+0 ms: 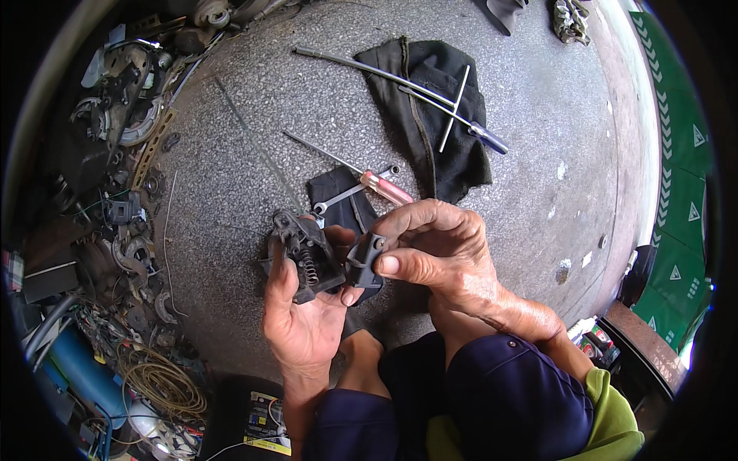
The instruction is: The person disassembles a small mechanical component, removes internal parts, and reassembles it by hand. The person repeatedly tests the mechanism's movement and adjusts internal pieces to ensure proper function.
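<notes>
My left hand (301, 323) grips a dark, greasy mechanical housing (323, 273) with an exposed coil spring (309, 269). Just to its right, my right hand (434, 253) pinches a small black block (366, 261) with a screw in its face. Beyond my hands, a red-handled screwdriver (384, 187) and an open-ended wrench (346, 196) lie on a small dark cloth (327, 181). Farther up, a blue-handled screwdriver (488, 138) and a metal T-handle wrench (460, 100) rest on a larger black cloth (419, 161).
Metal scrap parts (127, 107) pile along the left side, with a coiled hose (161, 384) and blue cylinder (88, 369) at lower left. I sit low over the speckled floor (223, 154). Green printed boards (676, 223) line the right edge. A crumpled rag (569, 19) lies at top right.
</notes>
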Tool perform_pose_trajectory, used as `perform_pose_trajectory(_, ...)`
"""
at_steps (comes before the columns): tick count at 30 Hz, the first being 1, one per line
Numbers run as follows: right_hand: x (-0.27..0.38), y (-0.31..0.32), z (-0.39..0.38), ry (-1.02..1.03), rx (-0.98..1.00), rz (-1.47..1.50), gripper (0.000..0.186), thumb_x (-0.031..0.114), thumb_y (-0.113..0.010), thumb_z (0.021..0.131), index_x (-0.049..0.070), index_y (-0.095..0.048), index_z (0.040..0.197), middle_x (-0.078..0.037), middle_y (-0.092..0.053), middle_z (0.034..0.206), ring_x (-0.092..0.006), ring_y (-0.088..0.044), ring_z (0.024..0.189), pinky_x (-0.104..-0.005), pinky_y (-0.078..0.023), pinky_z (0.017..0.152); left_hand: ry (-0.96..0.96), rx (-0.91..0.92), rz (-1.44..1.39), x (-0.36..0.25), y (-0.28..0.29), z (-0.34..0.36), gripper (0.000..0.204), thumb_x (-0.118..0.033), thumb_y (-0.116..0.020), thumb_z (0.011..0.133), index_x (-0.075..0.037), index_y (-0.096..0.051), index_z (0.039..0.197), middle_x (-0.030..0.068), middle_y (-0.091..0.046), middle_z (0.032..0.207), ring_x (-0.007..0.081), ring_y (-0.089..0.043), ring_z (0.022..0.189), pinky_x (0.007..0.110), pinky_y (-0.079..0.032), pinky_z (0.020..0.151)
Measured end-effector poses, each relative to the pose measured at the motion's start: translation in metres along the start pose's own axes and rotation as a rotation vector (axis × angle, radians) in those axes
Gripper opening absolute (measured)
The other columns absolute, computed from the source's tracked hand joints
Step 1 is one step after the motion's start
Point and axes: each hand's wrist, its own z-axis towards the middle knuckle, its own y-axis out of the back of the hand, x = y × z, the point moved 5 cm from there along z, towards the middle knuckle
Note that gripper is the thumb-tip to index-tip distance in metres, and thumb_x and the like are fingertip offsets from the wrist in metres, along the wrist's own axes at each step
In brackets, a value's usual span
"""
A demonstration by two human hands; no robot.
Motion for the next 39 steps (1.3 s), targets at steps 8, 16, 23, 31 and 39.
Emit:
perform_pose_trajectory(8,0.003,-0.002,0.000,0.004,0.028,-0.038,0.022,-0.006,-0.072,0.080,-0.005,-0.066,0.102,-0.012,-0.069,0.090,-0.0171,-0.068,0.085,-0.0320,-0.055,0.084,-0.027,0.092,0.150,-0.002,0.002,0.000,0.063,-0.029,-0.061,0.088,-0.001,-0.041,0.140,0.0199,-0.054,0.130,0.0287,-0.056,0.115,0.038,-0.050,0.080)
perform_pose_trajectory(16,0.003,-0.009,-0.001,0.029,0.140,-0.290,0.023,-0.002,-0.075,0.079,-0.003,-0.067,0.101,-0.008,-0.068,0.091,-0.0127,-0.065,0.088,-0.0281,-0.052,0.083,-0.056,-0.158,0.318,0.000,-0.006,0.001,0.051,-0.014,-0.061,0.086,-0.003,-0.038,0.131,0.0158,-0.058,0.115,0.0214,-0.061,0.103,0.035,-0.050,0.090)
perform_pose_trajectory(23,0.004,-0.014,0.004,-0.014,0.085,-0.170,0.023,-0.002,-0.075,0.079,-0.004,-0.066,0.100,-0.009,-0.067,0.092,-0.0146,-0.065,0.087,-0.0283,-0.056,0.078,0.018,-0.114,0.286,0.002,-0.004,-0.001,0.049,-0.021,-0.056,0.090,-0.005,-0.038,0.132,0.0132,-0.058,0.114,0.0214,-0.059,0.107,0.037,-0.049,0.092)
perform_pose_trajectory(31,0.007,-0.009,0.006,-0.100,0.221,0.081,0.022,-0.003,-0.075,0.076,0.002,-0.061,0.091,-0.018,-0.064,0.091,-0.0246,-0.064,0.090,-0.0380,-0.050,0.083,-0.058,-0.155,0.411,-0.005,-0.024,-0.005,0.054,-0.024,-0.059,0.088,-0.007,-0.035,0.134,0.0082,-0.059,0.110,0.0144,-0.057,0.098,0.026,-0.048,0.075)
perform_pose_trajectory(39,-0.001,-0.007,0.005,-0.145,0.338,0.405,0.025,0.001,-0.076,0.074,0.004,-0.056,0.088,-0.019,-0.061,0.084,-0.0297,-0.062,0.081,-0.0416,-0.049,0.076,-0.050,-0.129,0.662,-0.016,-0.041,-0.018,0.070,-0.017,-0.062,0.078,-0.001,-0.027,0.136,0.0130,-0.047,0.116,0.0143,-0.050,0.091,0.031,-0.044,0.081)
